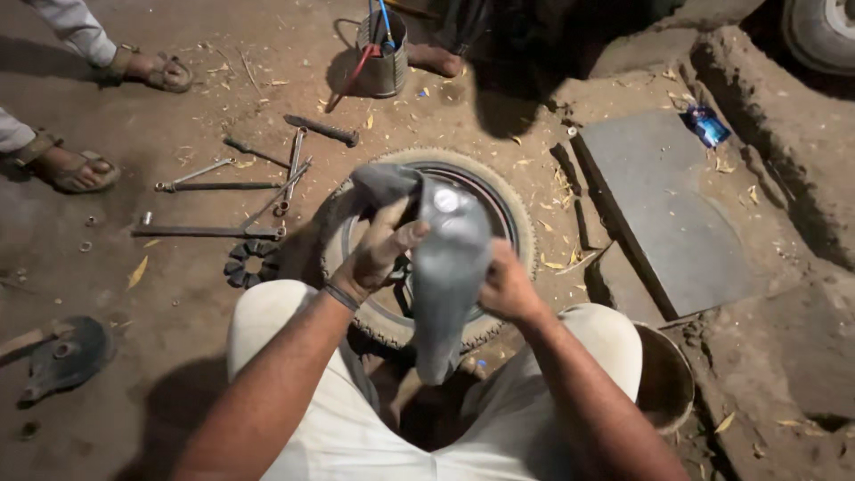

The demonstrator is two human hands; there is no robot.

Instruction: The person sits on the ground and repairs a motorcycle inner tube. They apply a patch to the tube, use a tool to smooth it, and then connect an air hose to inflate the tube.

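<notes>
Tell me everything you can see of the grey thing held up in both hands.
The grey piece looks like soft, dull rubber or cloth, folded long and hanging limp, with a pale round patch near its top. The left hand grips its upper bunched end, the right hand pinches its side. It hangs above the wheel lying flat on the dirt.

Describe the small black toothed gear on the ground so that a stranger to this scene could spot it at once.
Start at the tyre lying flat on the dirt in front of the person. Just off its left edge, below the spread of long metal wrenches and bars, lies the black gear. It is the only round, toothed ring there; everything else near it is long and straight.
</notes>
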